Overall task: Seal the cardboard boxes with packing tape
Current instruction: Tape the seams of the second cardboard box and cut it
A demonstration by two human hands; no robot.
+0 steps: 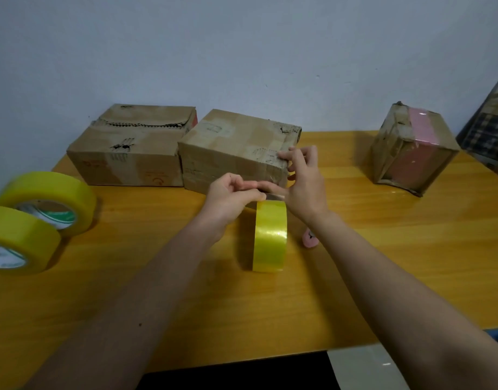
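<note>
1. Our fingers [243, 190] on the left hand [230, 197] are curled, thumb and forefinger pinching at the top of the upright tape roll [270, 235], where a loose end of tape [273, 196] seems to lift off; the motion blur keeps us from telling exactly how much is peeled.
2. Our right hand [304, 178] reaches across the same spot, its fingers loosely bent, the fingertips touching the near right corner of the middle cardboard box [236, 144]. Whether its thumb also grips the tape end, we cannot tell.
3. The tape roll we work on is yellow and stands on its edge on the wooden table [383, 263], just in front of the middle box and between our two forearms.
4. The middle cardboard box sits tilted, its flaps closed, with old clear tape and torn patches on top.
5. Touching it on the left is a wider cardboard box [129, 147], with a ragged torn seam along its top.
6. Well apart on the right stands a third cardboard box [411, 150], turned on a corner, with a pink tape band over its face.
7. A small pink object [310, 238] lies just beside the upright roll, partly hidden under our right forearm.
8. At the left edge of the table lie two more yellow tape rolls [49, 201], one overlapping the other.
9. A dark chequered object [490, 128] leans at the far right.
</note>
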